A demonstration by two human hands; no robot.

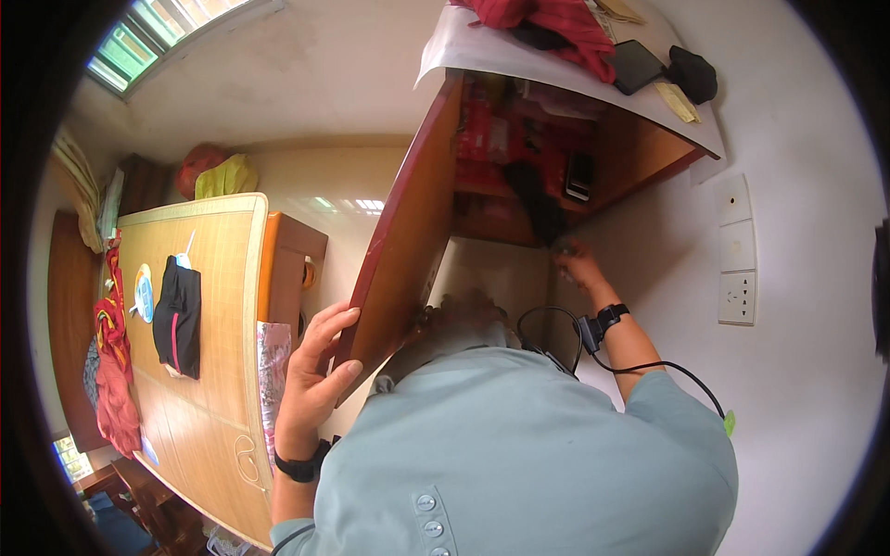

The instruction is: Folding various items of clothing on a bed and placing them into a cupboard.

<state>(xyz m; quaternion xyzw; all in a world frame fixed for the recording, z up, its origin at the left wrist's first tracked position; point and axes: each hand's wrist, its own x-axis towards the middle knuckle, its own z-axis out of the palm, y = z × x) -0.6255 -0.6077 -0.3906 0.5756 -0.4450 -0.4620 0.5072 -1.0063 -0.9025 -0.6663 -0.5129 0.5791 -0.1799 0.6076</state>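
Observation:
A wooden cabinet door [408,236] with a dark red edge stands swung out in front of me. My left hand [320,366] holds that door by its near edge, thumb on one side and fingers on the other. Reaching toward the cabinet's opening, my right hand [579,266] has its fingers closed on the end of a long black cloth-like item [536,199]. This item stretches up into the cabinet, and its exact kind is unclear. Inside the cabinet [649,148], red packages [482,134] lie in shadow, and a dark phone-like object [579,174] sits near the opening.
On the white-covered cabinet top lie a red cloth [565,32], a black flat case [638,67] and a black pouch [692,74]. A wall socket panel [738,296] is at right. A mat-covered bed [199,417] at left bears black folded clothing [178,320] and a fan [144,293].

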